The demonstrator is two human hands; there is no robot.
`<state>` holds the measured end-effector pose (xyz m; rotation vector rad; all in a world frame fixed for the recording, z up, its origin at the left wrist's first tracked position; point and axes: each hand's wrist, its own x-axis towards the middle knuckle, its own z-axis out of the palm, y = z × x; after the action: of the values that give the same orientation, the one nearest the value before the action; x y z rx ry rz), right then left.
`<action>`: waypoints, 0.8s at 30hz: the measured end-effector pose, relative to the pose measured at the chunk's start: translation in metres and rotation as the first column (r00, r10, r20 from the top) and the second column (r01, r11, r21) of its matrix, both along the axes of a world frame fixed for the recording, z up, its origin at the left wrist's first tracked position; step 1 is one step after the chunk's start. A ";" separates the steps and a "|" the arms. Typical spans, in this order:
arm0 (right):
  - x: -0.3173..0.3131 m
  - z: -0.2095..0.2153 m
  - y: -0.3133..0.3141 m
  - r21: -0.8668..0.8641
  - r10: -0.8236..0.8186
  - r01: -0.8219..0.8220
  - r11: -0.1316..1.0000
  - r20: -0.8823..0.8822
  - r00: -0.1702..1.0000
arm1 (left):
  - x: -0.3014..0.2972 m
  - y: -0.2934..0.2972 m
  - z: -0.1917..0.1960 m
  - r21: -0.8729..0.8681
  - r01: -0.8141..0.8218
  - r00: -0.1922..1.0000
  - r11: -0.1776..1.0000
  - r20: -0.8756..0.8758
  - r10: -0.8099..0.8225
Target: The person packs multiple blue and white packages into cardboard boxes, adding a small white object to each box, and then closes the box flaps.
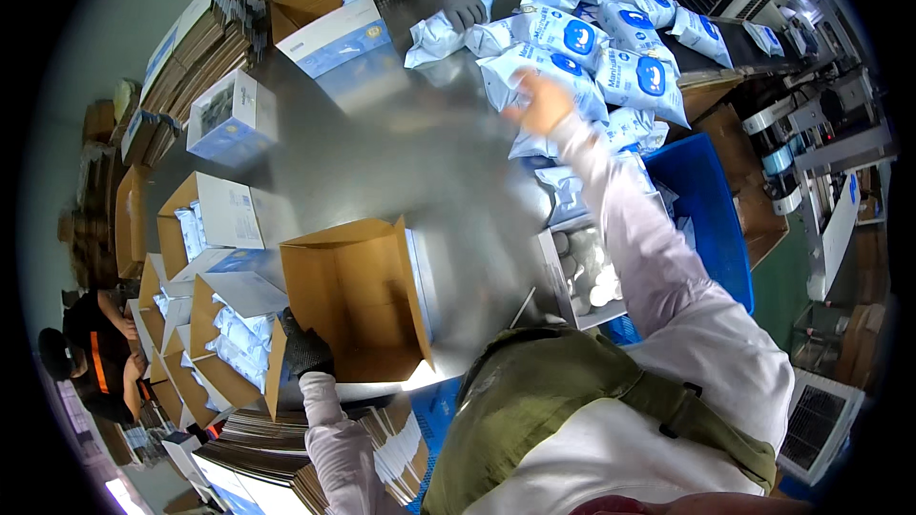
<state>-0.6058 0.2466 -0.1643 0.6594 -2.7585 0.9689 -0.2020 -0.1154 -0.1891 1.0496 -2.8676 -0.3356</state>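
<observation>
My left hand [305, 347], in a dark knit glove, grips the left edge of an open cardboard box [358, 300]. The box stands on the metal table with its brown inside showing and nothing in it. My right hand [544, 103], bare and smeared by motion, is at the near left side of a heap of light blue plastic packs [641, 79]. Whether its fingers touch a pack [565, 76] cannot be made out.
Across the table, a co-worker's gloved hand [465, 11] rests on a pack beside another open box [334, 38]. Filled boxes [234, 339] crowd the left. A blue bin [711, 219] and a tray of round pieces [584, 272] stand right. Another person [100, 353] is far left.
</observation>
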 end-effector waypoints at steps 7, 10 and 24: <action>-0.070 -0.032 0.048 0.541 -0.215 0.195 0.818 -0.027 0.976 | -0.004 0.002 -0.008 -0.057 -0.003 1.000 0.998 0.001 0.003; -0.042 0.012 0.045 0.375 -0.137 0.162 0.913 -0.093 0.986 | -0.015 0.002 0.003 0.077 -0.046 0.999 0.996 -0.025 0.048; 0.252 -0.007 -0.191 -0.011 0.650 -0.799 0.601 0.589 0.480 | -0.011 -0.004 0.015 0.114 -0.125 0.961 0.986 -0.234 0.149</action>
<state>-0.3537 0.0553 -0.1712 2.0720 -3.1224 1.0137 -0.2134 -0.1196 -0.1740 1.1293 -2.5707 -0.5580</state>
